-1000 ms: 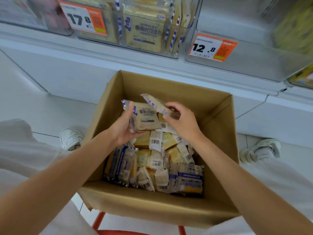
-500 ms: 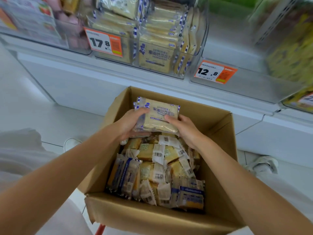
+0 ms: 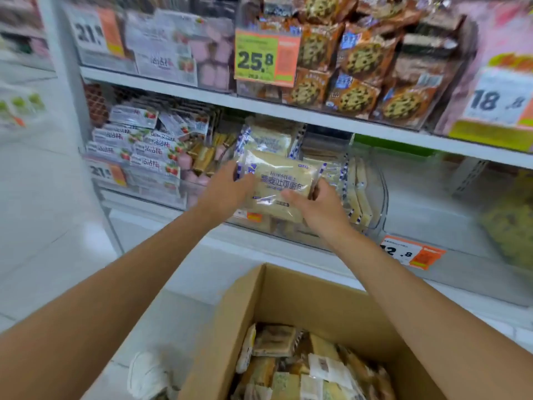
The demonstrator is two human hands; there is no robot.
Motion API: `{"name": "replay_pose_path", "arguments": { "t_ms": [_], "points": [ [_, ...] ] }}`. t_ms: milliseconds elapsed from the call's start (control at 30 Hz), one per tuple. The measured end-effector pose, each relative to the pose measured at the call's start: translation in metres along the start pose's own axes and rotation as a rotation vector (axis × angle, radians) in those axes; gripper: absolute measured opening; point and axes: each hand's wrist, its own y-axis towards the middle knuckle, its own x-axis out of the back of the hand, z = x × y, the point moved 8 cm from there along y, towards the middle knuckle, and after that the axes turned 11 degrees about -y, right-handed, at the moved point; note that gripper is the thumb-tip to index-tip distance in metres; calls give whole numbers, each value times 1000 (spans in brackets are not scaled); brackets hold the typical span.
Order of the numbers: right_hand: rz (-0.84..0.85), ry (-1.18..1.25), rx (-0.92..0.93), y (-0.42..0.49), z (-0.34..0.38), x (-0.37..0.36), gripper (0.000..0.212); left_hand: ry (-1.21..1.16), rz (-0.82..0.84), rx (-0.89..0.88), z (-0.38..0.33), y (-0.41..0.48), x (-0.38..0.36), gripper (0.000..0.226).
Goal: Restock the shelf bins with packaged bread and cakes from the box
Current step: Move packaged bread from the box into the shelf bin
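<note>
1. The left hand (image 3: 227, 189) grips the left edge of the bread pack (image 3: 281, 186), with its fingers behind the wrapper.
2. The right hand (image 3: 317, 206) pinches the pack's lower right part, thumb on the front and fingers behind.
3. The pack is held up between both hands, label toward the camera, in front of the clear bin (image 3: 375, 203).
4. Just beyond the hands, the bin holds more bread (image 3: 268, 140) of the same kind.
5. Left of the left hand lie strawberry packs (image 3: 138, 145).
6. Above both hands, one shelf up, sit cookie packs (image 3: 354, 67).
7. Below and right of the right hand hangs a 12.8 tag (image 3: 409, 252).
8. Under the forearms the box (image 3: 259, 313) stands open, with wrapped cakes (image 3: 288, 356) inside.
9. Below the left forearm, beside the box, is a white shoe (image 3: 147, 373).
</note>
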Motion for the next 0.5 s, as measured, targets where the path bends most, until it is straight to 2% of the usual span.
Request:
{"name": "replay_pose_path", "arguments": {
  "t_ms": [133,233,333,400,433,500],
  "points": [
    [-78,-33,55,58,14,-16,31,143,50,-30,-3,62,17,61],
    [-143,-68,12,94,10,-26,42,236,65,-44,4,96,21,80],
    [-208,-89,45,113,10,-28,35,198,101,-111,8,113,17,61],
    [-216,-118,94,116,8,-31,47,163,101,-150,10,121,19,57],
    [-214,-147,112,115,8,-34,56,169,101,-149,13,124,21,63],
    [-173,-217,96,113,2,-40,71,292,110,-133,22,124,21,89]
  ]
}}
